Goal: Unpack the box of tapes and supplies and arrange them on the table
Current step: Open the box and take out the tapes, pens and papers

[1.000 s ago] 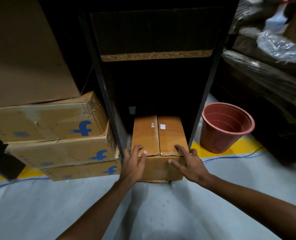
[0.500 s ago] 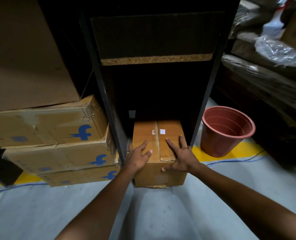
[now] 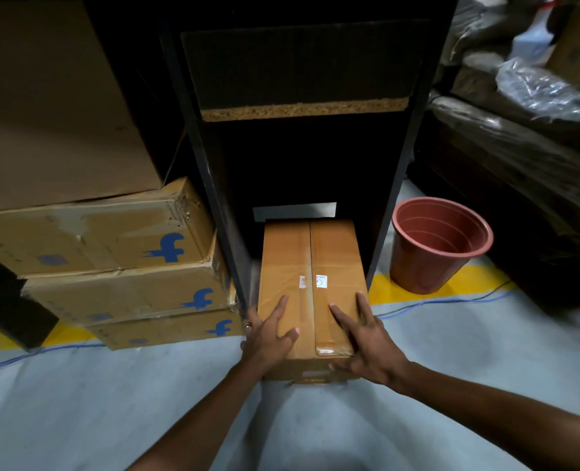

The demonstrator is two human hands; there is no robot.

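Pressing down flat, both hands were open on the cardboard box [image 3: 310, 266]: left hand [image 3: 269, 338] on its near left corner, right hand [image 3: 366, 345] on the right flap, box on the floor [image 3: 451, 351] partly under a dark rack [image 3: 214, 185].

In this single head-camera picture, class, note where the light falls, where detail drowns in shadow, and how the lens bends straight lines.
Head view: light falls on the box top and both hands, left hand and right hand; the shelf bay behind is almost black; the rack posts bow outward, wide-angle distortion; the plastic wrap at upper right is smeared and glinting.
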